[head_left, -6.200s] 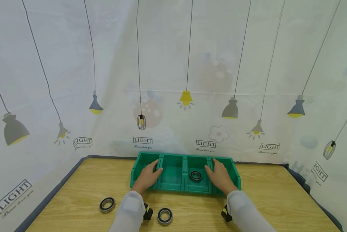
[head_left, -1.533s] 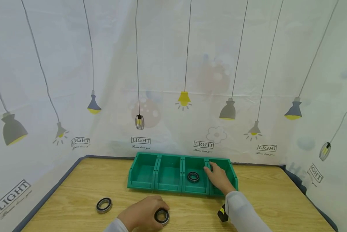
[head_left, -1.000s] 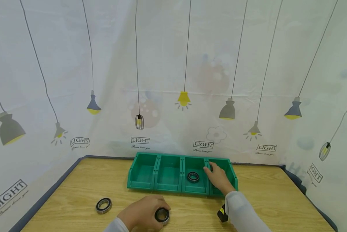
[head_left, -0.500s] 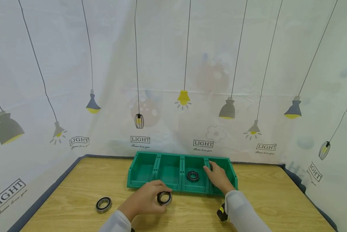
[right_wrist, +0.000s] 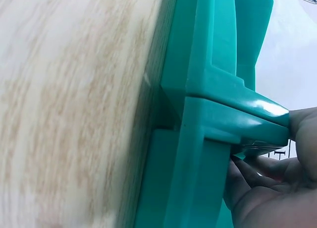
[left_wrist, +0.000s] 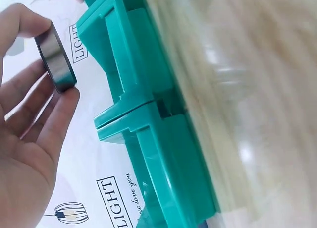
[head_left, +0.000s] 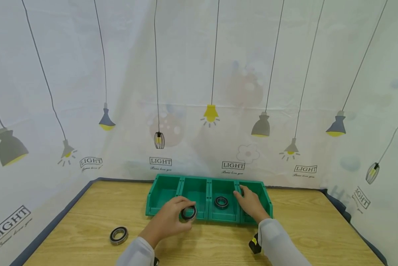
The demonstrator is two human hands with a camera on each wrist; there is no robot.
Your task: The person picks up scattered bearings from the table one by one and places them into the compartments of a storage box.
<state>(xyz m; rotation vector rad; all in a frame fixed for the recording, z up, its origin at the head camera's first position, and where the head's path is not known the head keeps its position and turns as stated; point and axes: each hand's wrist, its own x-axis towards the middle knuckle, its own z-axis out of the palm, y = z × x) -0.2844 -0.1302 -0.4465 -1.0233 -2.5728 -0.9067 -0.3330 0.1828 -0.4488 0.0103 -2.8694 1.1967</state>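
In the head view, my left hand point(head_left: 165, 221) pinches a ball bearing point(head_left: 194, 214) between thumb and fingers, in front of the second compartment of a green parts bin point(head_left: 226, 218). The left wrist view shows the bearing point(left_wrist: 57, 58) edge-on, apart from the bin point(left_wrist: 171, 163). My right hand point(head_left: 251, 204) grips the divider between the third and fourth compartments, thumb on one side and fingers on the other. In the right wrist view the fingertips of that hand point(right_wrist: 277, 188) are partly behind the divider. A second bearing point(head_left: 221, 208) lies flat in the third compartment.
A third bearing point(head_left: 118, 242) lies on the wooden table point(head_left: 86, 218), left of my left forearm. A printed backdrop point(head_left: 192, 147) rises right behind the bin. A black and yellow wrist device point(head_left: 254, 245) sits below my right wrist.
My left hand left the bin, took hold of the nearer bearing on the table, then lifted it forward to the bin's front. My right hand stays on the divider.
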